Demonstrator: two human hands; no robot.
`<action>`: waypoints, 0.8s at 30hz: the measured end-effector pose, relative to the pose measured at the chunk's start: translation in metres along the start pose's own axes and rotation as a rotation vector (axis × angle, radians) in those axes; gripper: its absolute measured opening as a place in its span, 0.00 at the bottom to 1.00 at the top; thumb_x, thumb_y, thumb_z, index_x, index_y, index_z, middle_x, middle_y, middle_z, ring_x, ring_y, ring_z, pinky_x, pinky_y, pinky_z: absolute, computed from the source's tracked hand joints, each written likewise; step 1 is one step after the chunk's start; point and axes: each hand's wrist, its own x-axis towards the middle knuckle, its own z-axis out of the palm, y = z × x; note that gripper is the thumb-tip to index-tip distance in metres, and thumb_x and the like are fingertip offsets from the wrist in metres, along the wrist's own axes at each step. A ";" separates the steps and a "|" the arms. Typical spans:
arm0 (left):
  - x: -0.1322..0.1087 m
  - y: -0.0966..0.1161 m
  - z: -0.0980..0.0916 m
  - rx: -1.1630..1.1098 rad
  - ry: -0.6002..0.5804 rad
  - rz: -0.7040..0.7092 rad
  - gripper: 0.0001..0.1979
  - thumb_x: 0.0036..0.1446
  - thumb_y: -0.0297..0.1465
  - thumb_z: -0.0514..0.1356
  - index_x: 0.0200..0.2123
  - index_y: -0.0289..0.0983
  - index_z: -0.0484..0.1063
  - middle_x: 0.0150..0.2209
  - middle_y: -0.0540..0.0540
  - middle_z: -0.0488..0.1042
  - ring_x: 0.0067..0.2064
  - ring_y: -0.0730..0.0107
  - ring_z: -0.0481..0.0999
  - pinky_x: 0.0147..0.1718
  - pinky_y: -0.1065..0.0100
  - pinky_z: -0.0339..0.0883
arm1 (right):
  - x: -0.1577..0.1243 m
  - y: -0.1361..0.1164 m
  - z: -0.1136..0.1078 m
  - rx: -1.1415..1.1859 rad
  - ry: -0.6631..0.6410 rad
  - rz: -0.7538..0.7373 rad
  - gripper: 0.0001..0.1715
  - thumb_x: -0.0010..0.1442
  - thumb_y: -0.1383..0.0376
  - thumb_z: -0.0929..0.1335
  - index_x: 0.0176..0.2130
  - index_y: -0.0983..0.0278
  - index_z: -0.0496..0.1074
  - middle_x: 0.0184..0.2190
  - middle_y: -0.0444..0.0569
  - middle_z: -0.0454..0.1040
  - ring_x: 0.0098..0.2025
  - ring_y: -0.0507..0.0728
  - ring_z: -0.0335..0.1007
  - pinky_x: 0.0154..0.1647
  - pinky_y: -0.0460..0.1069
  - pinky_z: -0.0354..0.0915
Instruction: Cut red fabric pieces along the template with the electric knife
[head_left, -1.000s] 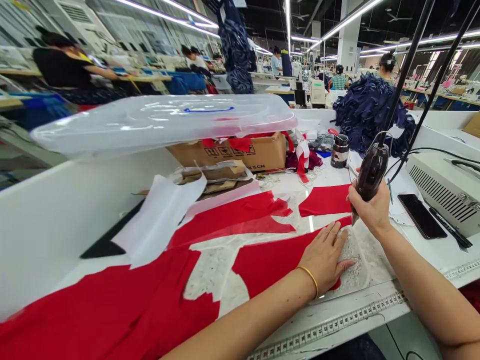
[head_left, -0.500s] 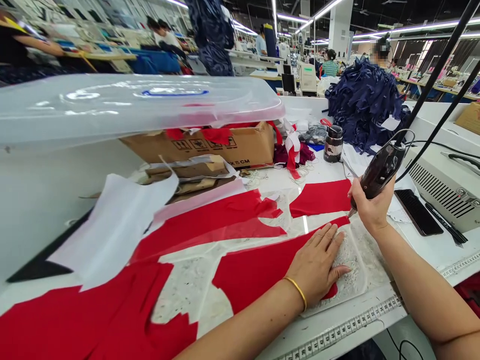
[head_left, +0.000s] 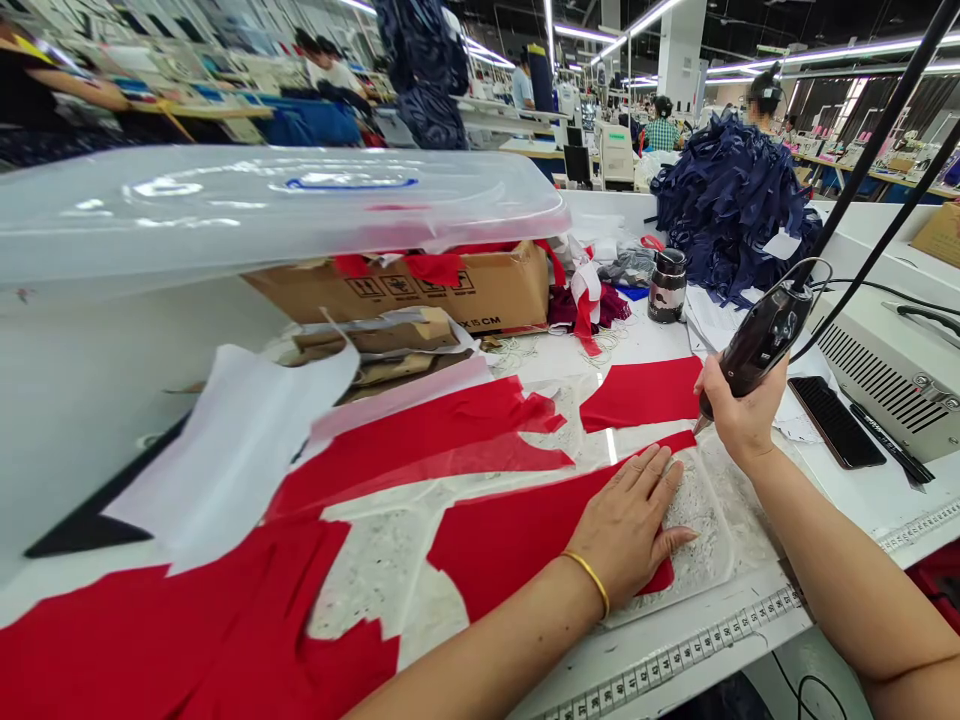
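The left hand [head_left: 626, 530], a gold bangle [head_left: 586, 583] on its wrist, lies flat and open, fingers spread, gripping nothing, on a clear plastic template [head_left: 697, 530] over a red fabric panel [head_left: 517, 540]. The right hand [head_left: 742, 415] is closed around a dark corded handheld tool [head_left: 765, 335], whose pointed tip sits at the template's far edge, touching or just above the panel's narrow end. A second red fabric piece [head_left: 641, 392] lies just beyond the template; a black phone [head_left: 836, 422] and a white machine [head_left: 892, 380] stand to its right.
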 end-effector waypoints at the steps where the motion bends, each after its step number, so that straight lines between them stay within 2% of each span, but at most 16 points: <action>1: 0.000 0.000 0.000 0.000 -0.004 0.001 0.37 0.69 0.54 0.45 0.67 0.32 0.60 0.69 0.33 0.60 0.71 0.49 0.58 0.66 0.51 0.60 | 0.000 0.000 0.000 0.002 0.000 0.002 0.23 0.57 0.52 0.70 0.42 0.57 0.55 0.28 0.39 0.62 0.29 0.54 0.65 0.30 0.50 0.65; 7: 0.000 0.000 0.000 -0.015 -0.001 -0.001 0.37 0.69 0.53 0.45 0.67 0.32 0.60 0.69 0.33 0.59 0.71 0.49 0.57 0.66 0.50 0.59 | -0.001 0.000 0.003 -0.016 -0.021 0.039 0.23 0.57 0.53 0.70 0.44 0.57 0.56 0.26 0.38 0.62 0.27 0.54 0.65 0.28 0.50 0.65; 10: 0.002 0.001 -0.002 -0.016 -0.003 0.000 0.36 0.69 0.53 0.45 0.67 0.32 0.60 0.69 0.32 0.59 0.71 0.49 0.58 0.66 0.50 0.60 | -0.001 0.001 0.002 -0.020 0.007 0.034 0.25 0.57 0.52 0.70 0.46 0.57 0.56 0.28 0.40 0.65 0.28 0.56 0.67 0.29 0.51 0.66; 13: 0.003 0.004 -0.010 -0.002 0.015 -0.010 0.35 0.70 0.52 0.45 0.67 0.33 0.60 0.69 0.34 0.59 0.71 0.50 0.58 0.66 0.52 0.60 | -0.001 -0.001 -0.005 0.002 0.028 0.007 0.26 0.58 0.51 0.70 0.49 0.57 0.56 0.33 0.45 0.67 0.33 0.59 0.70 0.33 0.54 0.68; 16: -0.001 0.007 -0.023 0.036 0.013 -0.018 0.32 0.71 0.50 0.46 0.66 0.33 0.61 0.69 0.34 0.61 0.70 0.51 0.59 0.66 0.53 0.60 | -0.002 -0.010 -0.013 0.053 -0.008 -0.003 0.27 0.58 0.51 0.70 0.49 0.56 0.56 0.34 0.45 0.66 0.34 0.59 0.71 0.34 0.55 0.69; 21: -0.036 0.011 -0.036 0.039 -0.037 -0.003 0.30 0.72 0.48 0.47 0.67 0.35 0.59 0.68 0.36 0.62 0.71 0.54 0.58 0.67 0.53 0.59 | -0.017 -0.038 -0.019 0.210 -0.155 0.070 0.24 0.57 0.55 0.71 0.44 0.56 0.55 0.29 0.40 0.65 0.25 0.54 0.67 0.27 0.52 0.67; 24: -0.065 0.014 -0.035 0.018 -0.026 0.015 0.32 0.72 0.48 0.46 0.68 0.34 0.58 0.68 0.35 0.62 0.71 0.53 0.57 0.66 0.53 0.60 | -0.034 -0.055 -0.021 0.274 -0.270 0.119 0.22 0.57 0.56 0.72 0.44 0.57 0.58 0.29 0.41 0.66 0.27 0.55 0.68 0.28 0.53 0.68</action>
